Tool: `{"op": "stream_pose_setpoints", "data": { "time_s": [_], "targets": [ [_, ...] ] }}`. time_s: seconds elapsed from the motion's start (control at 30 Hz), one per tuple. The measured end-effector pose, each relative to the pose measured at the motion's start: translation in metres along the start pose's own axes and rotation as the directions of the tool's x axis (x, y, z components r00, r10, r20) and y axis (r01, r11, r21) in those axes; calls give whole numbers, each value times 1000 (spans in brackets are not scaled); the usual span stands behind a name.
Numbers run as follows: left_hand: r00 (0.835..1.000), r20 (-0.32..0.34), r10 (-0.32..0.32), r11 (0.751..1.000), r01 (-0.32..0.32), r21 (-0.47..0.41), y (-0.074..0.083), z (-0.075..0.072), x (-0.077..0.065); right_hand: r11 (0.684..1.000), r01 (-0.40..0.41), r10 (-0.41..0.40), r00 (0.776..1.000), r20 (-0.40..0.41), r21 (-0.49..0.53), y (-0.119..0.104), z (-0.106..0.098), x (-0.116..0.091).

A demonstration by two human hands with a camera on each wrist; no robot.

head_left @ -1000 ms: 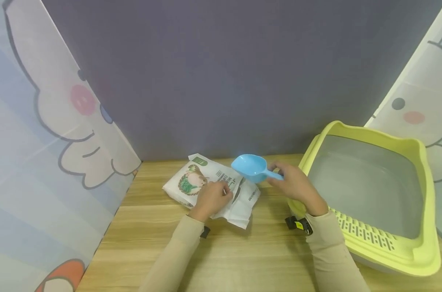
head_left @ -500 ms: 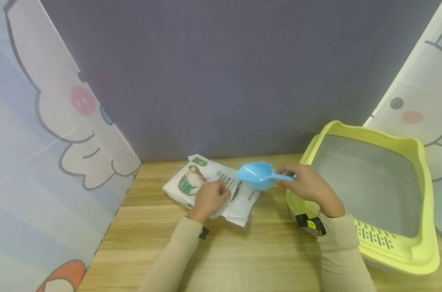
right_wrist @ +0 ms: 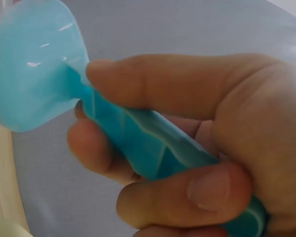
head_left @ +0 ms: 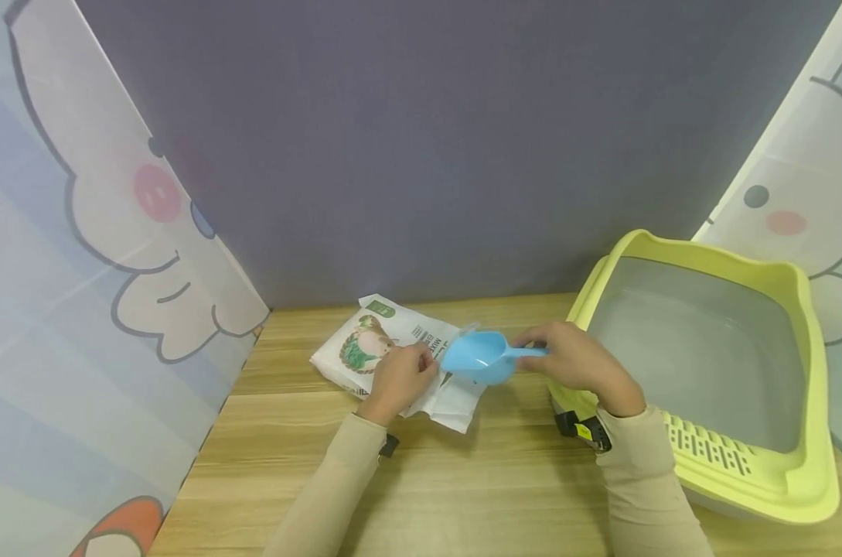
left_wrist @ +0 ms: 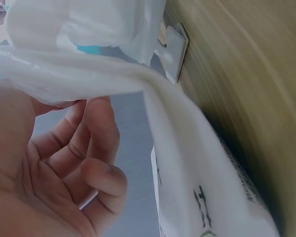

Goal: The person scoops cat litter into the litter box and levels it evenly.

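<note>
My right hand (head_left: 577, 360) grips a light blue scoop (head_left: 482, 357) by its handle, thumb along the top and fingers curled beneath, as the right wrist view shows. The scoop's bowl points left and overlaps the open end of a white printed bag (head_left: 427, 331), its tip close to my left hand (head_left: 401, 379). The bag lies flat with its opening towards the right. My left hand pinches the bag's edge between thumb and fingertips; in the left wrist view the white film (left_wrist: 89, 76) is lifted and folded there. The bag's contents are hidden.
A yellow-rimmed litter box (head_left: 799, 348) with a grey floor and a slotted front ledge (head_left: 713, 449) stands on the right, close to my right forearm. A dark panel (head_left: 421, 155) rises behind the wooden table (head_left: 462, 495). Cartoon-printed walls flank both sides.
The scoop first shifted right and down, then came back left and lower, so its tip now reaches the bag's open end. My left hand has stayed on the bag almost unmoved.
</note>
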State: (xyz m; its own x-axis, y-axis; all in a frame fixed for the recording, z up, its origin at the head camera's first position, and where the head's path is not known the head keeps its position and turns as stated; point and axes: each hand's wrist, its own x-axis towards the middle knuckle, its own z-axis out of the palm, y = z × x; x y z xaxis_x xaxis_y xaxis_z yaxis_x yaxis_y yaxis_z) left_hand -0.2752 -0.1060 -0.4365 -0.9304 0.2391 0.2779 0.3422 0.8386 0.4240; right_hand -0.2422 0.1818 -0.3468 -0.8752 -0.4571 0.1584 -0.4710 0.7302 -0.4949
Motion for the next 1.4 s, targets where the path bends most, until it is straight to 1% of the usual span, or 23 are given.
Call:
{"op": "stream_pose_setpoints", "data": {
  "time_s": [0.17, 0.43, 0.63, 0.87, 1.0, 1.13, 1.27, 1.4],
  "targets": [
    [1000, -18, 17, 1000, -17, 23, 0, 1, 1, 1000, -15, 15, 1000, 16, -6, -1, 0, -1],
    [995, -73, 72, 996, -68, 64, 2, 0, 1, 998, -60, 60, 997, 54, -3, -3, -1, -1],
    [993, -87, 85, 993, -78, 86, 5, -4, 0, 998, -66, 67, 994, 90, -20, -6, -1, -1],
    [990, -107, 92, 992, -82, 92, 8, -7, -1, 997, -73, 75, 991, 111, -21, -8, 9, 4],
    [984, -140, 110, 991, -98, 87, 9, -8, -2, 996, -89, 90, 991, 96, -16, -11, 18, 10],
    [978, -168, 122, 990, -107, 94, 9, -10, -2, 995, -102, 103, 993, 61, -22, -14, 29, 16],
    [973, -187, 135, 988, -118, 99, 10, -14, -2, 992, -110, 111, 994, 13, -57, -16, 37, 21],
    [966, -215, 145, 987, -125, 102, 11, -20, -3, 994, -102, 100, 994, -43, -48, -19, 43, 25]
  ]
}}
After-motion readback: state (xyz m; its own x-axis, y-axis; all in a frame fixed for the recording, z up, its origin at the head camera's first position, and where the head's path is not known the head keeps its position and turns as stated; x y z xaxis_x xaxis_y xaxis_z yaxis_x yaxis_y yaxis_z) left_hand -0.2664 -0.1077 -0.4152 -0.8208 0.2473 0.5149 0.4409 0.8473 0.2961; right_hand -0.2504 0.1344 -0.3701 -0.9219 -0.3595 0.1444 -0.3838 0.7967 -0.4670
